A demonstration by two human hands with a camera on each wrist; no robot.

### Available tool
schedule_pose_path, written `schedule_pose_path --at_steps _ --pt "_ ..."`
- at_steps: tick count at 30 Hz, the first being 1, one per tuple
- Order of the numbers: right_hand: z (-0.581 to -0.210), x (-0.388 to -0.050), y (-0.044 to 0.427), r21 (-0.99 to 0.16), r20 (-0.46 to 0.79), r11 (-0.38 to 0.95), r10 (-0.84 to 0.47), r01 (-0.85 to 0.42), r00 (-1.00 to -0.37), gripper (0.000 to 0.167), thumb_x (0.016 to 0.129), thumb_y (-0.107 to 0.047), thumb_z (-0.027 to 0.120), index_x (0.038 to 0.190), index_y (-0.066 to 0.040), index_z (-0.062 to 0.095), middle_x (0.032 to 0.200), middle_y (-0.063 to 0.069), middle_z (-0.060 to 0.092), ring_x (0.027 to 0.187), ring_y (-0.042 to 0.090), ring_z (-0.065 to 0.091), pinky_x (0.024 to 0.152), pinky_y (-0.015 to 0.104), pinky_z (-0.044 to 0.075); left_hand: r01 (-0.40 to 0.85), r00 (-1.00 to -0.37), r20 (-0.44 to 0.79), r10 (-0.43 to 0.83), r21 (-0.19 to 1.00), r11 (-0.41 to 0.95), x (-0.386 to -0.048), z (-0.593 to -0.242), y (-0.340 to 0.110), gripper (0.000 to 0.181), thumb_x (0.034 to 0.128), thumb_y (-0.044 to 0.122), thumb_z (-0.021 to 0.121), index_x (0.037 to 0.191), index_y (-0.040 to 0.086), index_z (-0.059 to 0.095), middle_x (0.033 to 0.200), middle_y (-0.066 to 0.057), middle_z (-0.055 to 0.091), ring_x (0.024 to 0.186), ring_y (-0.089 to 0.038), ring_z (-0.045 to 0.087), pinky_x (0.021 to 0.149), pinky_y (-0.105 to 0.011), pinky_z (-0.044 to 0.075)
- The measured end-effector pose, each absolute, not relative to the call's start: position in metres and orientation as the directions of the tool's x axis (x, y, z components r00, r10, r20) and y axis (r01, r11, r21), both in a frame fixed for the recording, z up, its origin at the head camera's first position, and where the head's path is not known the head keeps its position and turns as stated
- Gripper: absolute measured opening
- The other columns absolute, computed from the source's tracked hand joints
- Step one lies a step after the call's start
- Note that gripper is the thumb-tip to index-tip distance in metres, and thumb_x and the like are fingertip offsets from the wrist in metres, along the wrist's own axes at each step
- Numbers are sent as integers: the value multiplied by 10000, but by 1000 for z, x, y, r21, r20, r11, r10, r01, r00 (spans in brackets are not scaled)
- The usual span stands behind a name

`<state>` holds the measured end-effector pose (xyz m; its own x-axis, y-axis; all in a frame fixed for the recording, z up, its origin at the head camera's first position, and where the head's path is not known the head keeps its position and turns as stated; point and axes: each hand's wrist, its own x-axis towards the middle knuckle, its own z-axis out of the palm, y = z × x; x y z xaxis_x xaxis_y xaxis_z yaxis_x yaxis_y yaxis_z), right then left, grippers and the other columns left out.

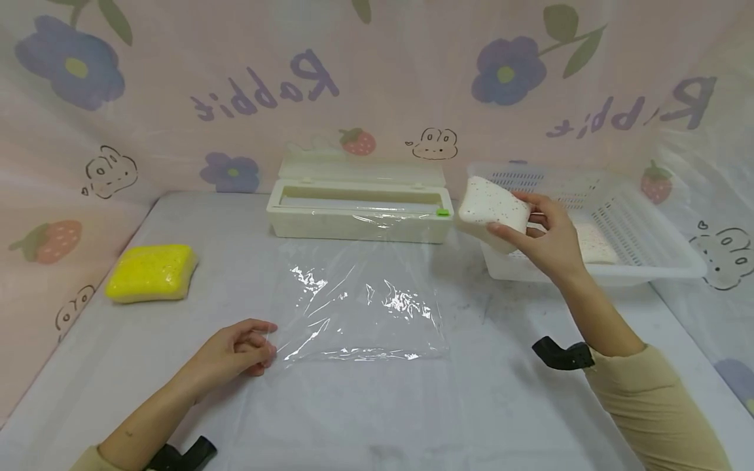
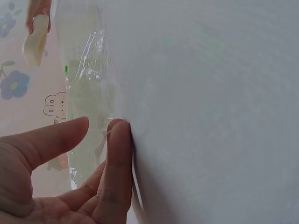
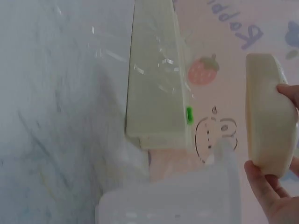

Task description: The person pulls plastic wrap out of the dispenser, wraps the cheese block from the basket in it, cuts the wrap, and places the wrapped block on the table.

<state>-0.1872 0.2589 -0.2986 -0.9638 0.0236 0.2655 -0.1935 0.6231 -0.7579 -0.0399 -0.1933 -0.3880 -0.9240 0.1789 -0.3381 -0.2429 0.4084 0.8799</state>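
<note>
My right hand [image 1: 550, 239] grips a white, red-speckled, pillow-shaped block [image 1: 493, 206] by its side, raised at the near left corner of the basket. The right wrist view shows the thick pale side of the block [image 3: 268, 112] between thumb and fingers. A sheet of clear cling film [image 1: 359, 301] runs from the dispenser box [image 1: 359, 226] toward me over the table. Beside the film's near left corner is my left hand [image 1: 241, 350], fingers loosely bent. In the left wrist view its thumb [image 2: 60, 140] stands apart from the fingers.
At the right stands a white perforated basket [image 1: 595, 271] with another speckled block [image 1: 595, 243] inside. A shiny yellow block [image 1: 152, 273] lies at the left. The dispenser's lid [image 1: 362, 173] stands raised, and a green slider [image 1: 443, 212] sits at its right end.
</note>
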Motion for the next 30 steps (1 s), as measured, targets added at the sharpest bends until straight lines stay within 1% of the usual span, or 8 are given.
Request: schedule_pose_path --at_steps 6,9,13,18,22,26,28,30 --pt "-302 -175 240 -750 254 624 -37 -221 -966 679 754 -301 824 1348 -165 524 1242 -4 425 1000 120 491 777 81 463 -244 -925 -337 176 881 405 -39 -388 -193 477 916 102 612 1327 -80 451 919 -88 641 764 -166 621 697 -255 576" --pt "-306 -170 229 -743 265 616 -89 -262 -960 692 748 -291 828 1354 -157 523 1242 34 437 1021 136 477 806 103 463 -244 -926 -337 172 879 410 -39 -388 -193 480 916 102 613 1330 -78 451 926 -87 641 759 -164 619 693 -254 576" --pt "-312 -165 214 -747 269 589 -156 -308 -950 675 744 -269 833 1339 -141 539 1221 72 466 1030 152 463 814 106 473 -244 -926 -338 170 877 413 -39 -388 -192 493 905 94 627 1331 -78 451 940 -88 644 766 -162 618 691 -255 577" --pt "-324 -161 196 -771 238 548 -222 -323 -946 652 729 -276 845 1301 -143 564 1169 64 514 1031 166 481 820 126 496 -246 -926 -341 162 871 424 -39 -386 -190 509 879 84 644 1325 -73 457 920 -77 648 764 -162 612 692 -252 572" --pt "-333 -158 183 -795 207 513 -275 -325 -939 657 709 -280 858 1286 -148 574 1165 62 545 1007 188 559 854 245 537 -250 -926 -345 155 865 434 -38 -386 -190 526 865 100 665 1324 -59 464 902 -65 641 756 -160 613 695 -244 565" --pt "-339 -155 172 -812 170 493 -313 -313 -934 668 696 -299 864 1283 -166 574 1192 51 551 993 237 623 879 376 546 -248 -926 -343 159 870 427 -38 -387 -190 543 860 109 680 1329 -54 459 905 -68 630 751 -161 613 690 -247 565" --pt "-342 -154 167 -814 159 490 -328 -312 -931 670 691 -305 865 1279 -166 576 1204 52 563 993 259 637 875 405 548 -241 -927 -336 169 876 418 -38 -388 -190 551 857 101 681 1331 -62 451 909 -76 626 752 -162 612 686 -256 568" --pt "-345 -153 162 -811 144 499 -336 -306 -931 668 686 -329 866 1270 -174 580 1213 39 576 996 251 643 870 398 554 -240 -927 -334 174 879 412 -38 -389 -191 557 854 94 682 1333 -66 447 913 -80 622 752 -161 613 685 -261 571"
